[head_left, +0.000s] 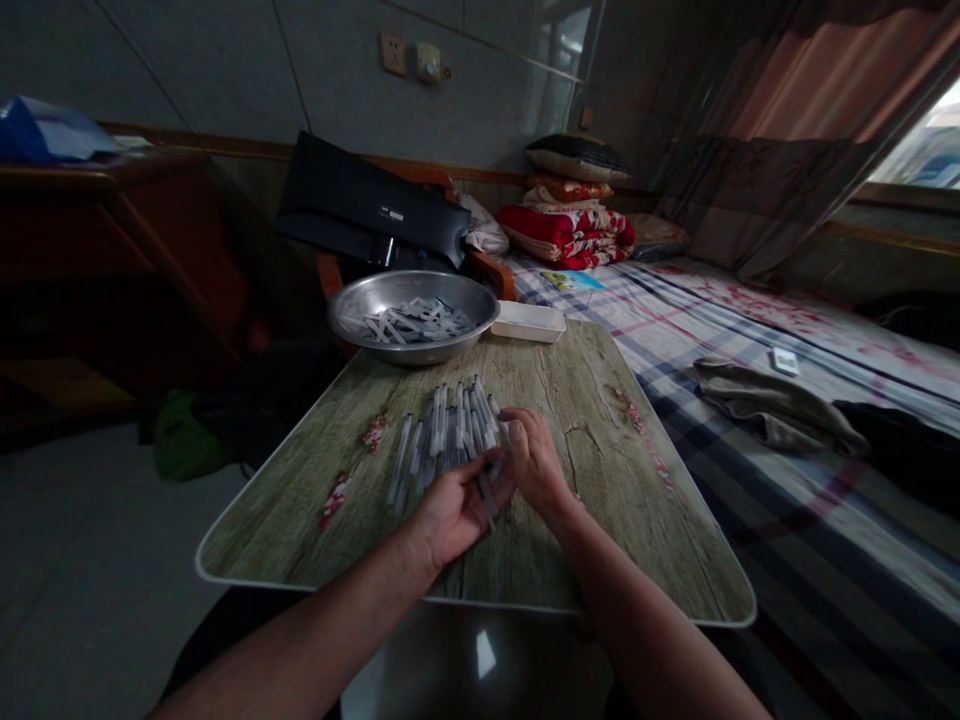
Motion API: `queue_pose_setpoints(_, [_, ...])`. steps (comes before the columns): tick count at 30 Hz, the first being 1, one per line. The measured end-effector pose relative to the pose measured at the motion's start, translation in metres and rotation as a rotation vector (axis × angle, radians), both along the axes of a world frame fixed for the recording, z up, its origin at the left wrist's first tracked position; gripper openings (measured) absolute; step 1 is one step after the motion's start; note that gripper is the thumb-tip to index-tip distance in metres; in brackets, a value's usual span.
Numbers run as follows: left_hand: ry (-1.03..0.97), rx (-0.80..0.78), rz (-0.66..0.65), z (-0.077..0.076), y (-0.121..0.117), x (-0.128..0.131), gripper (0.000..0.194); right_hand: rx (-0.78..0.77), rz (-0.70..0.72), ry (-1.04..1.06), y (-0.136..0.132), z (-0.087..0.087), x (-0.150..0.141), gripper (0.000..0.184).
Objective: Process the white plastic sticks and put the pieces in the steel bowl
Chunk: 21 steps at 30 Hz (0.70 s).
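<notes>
My left hand is palm up near the middle of the table, its fingers curled around a slim translucent pen that slants toward me. Just beside it, my right hand is held with its fingers stretched out and nothing visible in them; its lower part overlaps the left fingertips. Beyond and left of both hands lies a loose bunch of clear-barrelled pens with dark ends, pointing mostly away from me. Some of the left fingers are hidden behind the right hand.
A steel basin holding many small translucent pieces stands at the table's far edge, with a white plastic tray beside it. The wood-patterned table has a pale rim. A bed adjoins on the right; a black monitor leans behind.
</notes>
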<state>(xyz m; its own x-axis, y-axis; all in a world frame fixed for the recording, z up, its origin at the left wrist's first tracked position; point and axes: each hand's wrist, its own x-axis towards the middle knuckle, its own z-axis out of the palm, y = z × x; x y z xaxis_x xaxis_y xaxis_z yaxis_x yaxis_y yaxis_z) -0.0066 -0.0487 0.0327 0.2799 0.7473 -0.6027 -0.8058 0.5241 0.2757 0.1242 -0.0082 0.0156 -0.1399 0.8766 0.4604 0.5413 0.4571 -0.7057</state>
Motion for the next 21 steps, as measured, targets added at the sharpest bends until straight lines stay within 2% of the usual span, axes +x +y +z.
queue_pose_setpoints(2, [0.038,-0.006,-0.009,0.003,-0.002,-0.001,0.021,0.001,-0.101,-0.026,0.007,-0.002,0.008,0.030])
queue_pose_setpoints(5, [0.098,-0.006,-0.014,0.008,-0.004,-0.003,0.020,-0.068,-0.175,-0.175,0.013,-0.006,0.017,0.025])
queue_pose_setpoints(9, [0.127,0.016,0.049,0.017,0.000,-0.006,0.017,-0.150,-0.163,-0.370,0.014,-0.008,0.019,0.025])
queue_pose_setpoints(13, [0.102,0.037,0.116,0.038,0.014,-0.009,0.019,-0.208,-0.125,-0.481,0.012,-0.007,0.016,0.026])
queue_pose_setpoints(17, [0.095,0.089,0.187,0.069,0.046,-0.014,0.020,-0.235,-0.093,-0.531,0.011,-0.006,0.016,0.023])
queue_pose_setpoints(21, [0.140,0.209,0.259,0.097,0.106,-0.026,0.021,-0.256,-0.071,-0.564,0.010,-0.005,0.016,0.021])
